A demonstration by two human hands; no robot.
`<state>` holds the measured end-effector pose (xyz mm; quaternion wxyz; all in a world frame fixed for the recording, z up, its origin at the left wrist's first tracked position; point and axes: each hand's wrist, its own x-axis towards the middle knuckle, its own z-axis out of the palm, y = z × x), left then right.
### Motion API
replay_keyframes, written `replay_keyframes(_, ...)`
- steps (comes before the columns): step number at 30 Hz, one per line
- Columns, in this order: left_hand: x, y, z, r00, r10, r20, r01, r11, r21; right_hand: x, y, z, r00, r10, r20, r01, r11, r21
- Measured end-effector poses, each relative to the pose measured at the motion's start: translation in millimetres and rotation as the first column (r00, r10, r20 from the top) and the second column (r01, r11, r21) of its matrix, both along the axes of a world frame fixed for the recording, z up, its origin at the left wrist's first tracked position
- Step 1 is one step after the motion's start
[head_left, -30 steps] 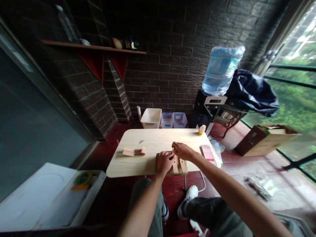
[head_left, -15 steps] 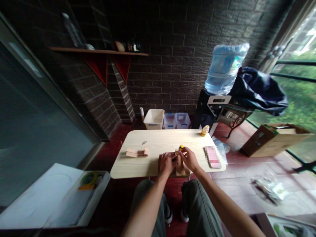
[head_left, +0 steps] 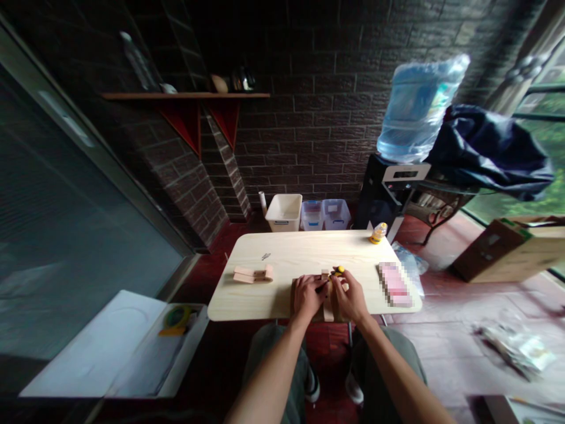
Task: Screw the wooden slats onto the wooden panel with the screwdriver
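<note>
My left hand (head_left: 309, 294) presses down on a brown block or board (head_left: 293, 297) at the table's front edge, its fingers bent around a narrow light-brown strip (head_left: 328, 311). Small dark bits show by its fingertips, too tiny to name. My right hand (head_left: 352, 297) is closed on a small yellow-and-black tool (head_left: 339, 271), whose yellow end sticks out above the fingers. The tool's other end meets the strip close to the left fingertips, partly hidden. To the left lie light-brown wood-like pieces (head_left: 253, 274).
The pale table (head_left: 309, 247) also bears a small dark item (head_left: 265, 257), a yellow-capped bottle (head_left: 378, 233) and a pink, blurred-out flat object (head_left: 395, 284). Plastic bins (head_left: 285, 213) stand behind it. A water dispenser (head_left: 386, 188) is at the back right.
My right hand has turned, and the tool's yellow end now leans further right. The left hand stays on the brown block. The whole view has shifted slightly.
</note>
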<state>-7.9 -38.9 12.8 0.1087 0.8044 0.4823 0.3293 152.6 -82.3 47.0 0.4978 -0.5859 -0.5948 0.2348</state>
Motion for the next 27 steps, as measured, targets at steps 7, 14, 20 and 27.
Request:
replay_keyframes(7,0,0,3.7,1.000,-0.017,-0.025,0.017,1.000,-0.014,2,8,14.7,0.994,0.101,0.031,-0.100,0.994,-0.041)
replay_keyframes(14,3,0,4.4,1.000,0.005,-0.015,-0.005,1.000,-0.016,6,4,18.3,0.997,0.083,0.009,-0.082,0.996,-0.038)
replay_keyframes(20,3,0,-0.7,1.000,0.010,0.007,-0.010,1.000,-0.022,9,-6,-5.1,0.992,-0.030,-0.120,0.026,0.999,-0.041)
replay_keyframes(27,4,2,-4.7,1.000,0.004,0.031,-0.003,0.999,-0.040,10,-13,-18.3,0.981,-0.019,-0.192,0.025,0.999,0.028)
